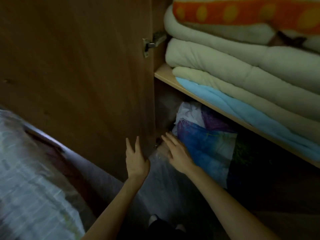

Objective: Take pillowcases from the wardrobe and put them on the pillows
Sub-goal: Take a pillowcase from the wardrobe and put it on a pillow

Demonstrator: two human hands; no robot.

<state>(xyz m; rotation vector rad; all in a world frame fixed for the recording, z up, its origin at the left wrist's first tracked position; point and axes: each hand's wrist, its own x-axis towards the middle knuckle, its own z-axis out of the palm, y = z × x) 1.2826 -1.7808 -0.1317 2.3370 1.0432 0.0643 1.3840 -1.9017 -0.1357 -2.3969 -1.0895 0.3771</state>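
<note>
A wardrobe stands open, its brown door swung out on the left. On the lower shelf lies a pile of folded blue, purple and white linen. My left hand lies with straight fingers against the door's lower edge. My right hand reaches into the lower shelf, fingers extended, beside the left end of the linen pile and over a clear plastic bag. Neither hand holds anything.
The upper shelf carries stacked cream duvets, a light blue one and an orange spotted blanket. A plastic-covered bed lies at the lower left. My feet show on the dark floor.
</note>
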